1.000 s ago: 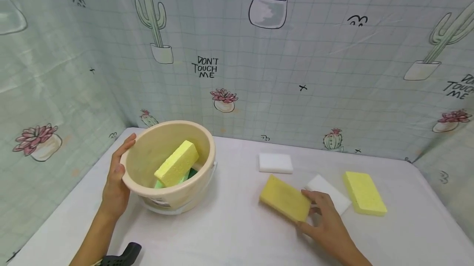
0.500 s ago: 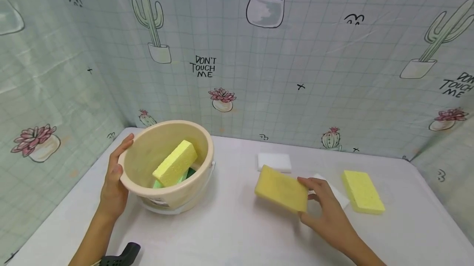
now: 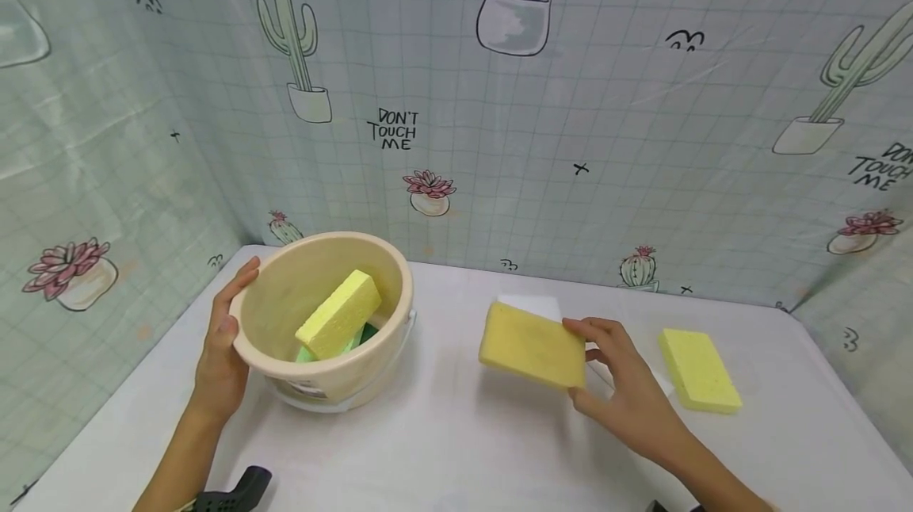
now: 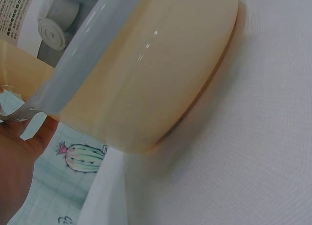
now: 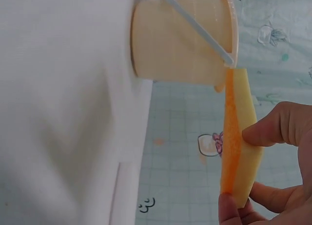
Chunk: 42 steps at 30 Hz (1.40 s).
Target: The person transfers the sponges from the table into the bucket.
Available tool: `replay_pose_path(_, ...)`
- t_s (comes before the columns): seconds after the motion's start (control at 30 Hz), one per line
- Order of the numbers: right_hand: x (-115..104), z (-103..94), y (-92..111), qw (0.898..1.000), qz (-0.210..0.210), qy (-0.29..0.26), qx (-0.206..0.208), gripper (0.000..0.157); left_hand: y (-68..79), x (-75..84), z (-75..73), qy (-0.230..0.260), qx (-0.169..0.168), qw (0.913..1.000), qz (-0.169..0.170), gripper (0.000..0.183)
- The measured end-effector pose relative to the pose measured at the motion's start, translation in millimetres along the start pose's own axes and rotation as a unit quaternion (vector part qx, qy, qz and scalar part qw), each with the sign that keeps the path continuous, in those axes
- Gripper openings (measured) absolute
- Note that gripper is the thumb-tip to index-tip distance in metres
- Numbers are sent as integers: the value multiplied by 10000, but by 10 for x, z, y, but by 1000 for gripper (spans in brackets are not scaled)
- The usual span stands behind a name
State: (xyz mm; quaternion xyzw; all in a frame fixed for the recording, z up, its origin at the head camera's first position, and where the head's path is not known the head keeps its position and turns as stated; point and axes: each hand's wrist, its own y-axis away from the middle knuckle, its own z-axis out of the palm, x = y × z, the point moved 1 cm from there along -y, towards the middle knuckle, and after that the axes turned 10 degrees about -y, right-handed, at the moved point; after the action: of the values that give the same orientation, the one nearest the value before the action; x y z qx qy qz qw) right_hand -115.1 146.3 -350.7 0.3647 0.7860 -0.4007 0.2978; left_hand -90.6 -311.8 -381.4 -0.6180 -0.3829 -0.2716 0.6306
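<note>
In the head view my right hand [image 3: 624, 389] pinches a yellow sponge [image 3: 531, 345] by its right end, with the thumb below and fingers above. The sponge hangs over the table. From the right wrist the sponge [image 5: 239, 152] shows edge-on, with an orange-tinted side. My left hand [image 3: 221, 361] holds the left side of a cream bucket [image 3: 285, 353] at its rim. Inside the bucket a yellow sponge [image 3: 338, 314] leans on green pieces [image 3: 307, 355], mostly hidden. In the left wrist view part of my left hand [image 4: 17, 166] shows beside the bucket wall [image 4: 161, 64].
A white block [image 3: 531, 304] lies at the table's back, partly behind the held sponge. Another white piece [image 3: 602, 373] is mostly covered by my right hand. At right lies a yellow sponge [image 3: 701, 369]. A patterned curtain [image 3: 499, 139] hangs behind the white table [image 3: 456, 448].
My right hand has lifted the yellow sponge off the table and moved it up and slightly left, now overlapping the back white block. My left hand and the bucket look unmoved.
</note>
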Motion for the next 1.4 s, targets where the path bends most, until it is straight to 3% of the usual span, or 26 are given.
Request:
replay_pose_path(0.97,-158,94,-169,9999,-109,79,-7,75,0,23,19,-208,31,9993,-304,55)
replay_pose_path(1.2,-235,104,-295,9993,-320,161,-59,73,-11,5,-1,-165,-14,9999,-18,53)
replay_pose_path(1.4,-327,110,-432,9987,-426,114,-270,72,-7,-12,-11,-88,14,10000,14,53)
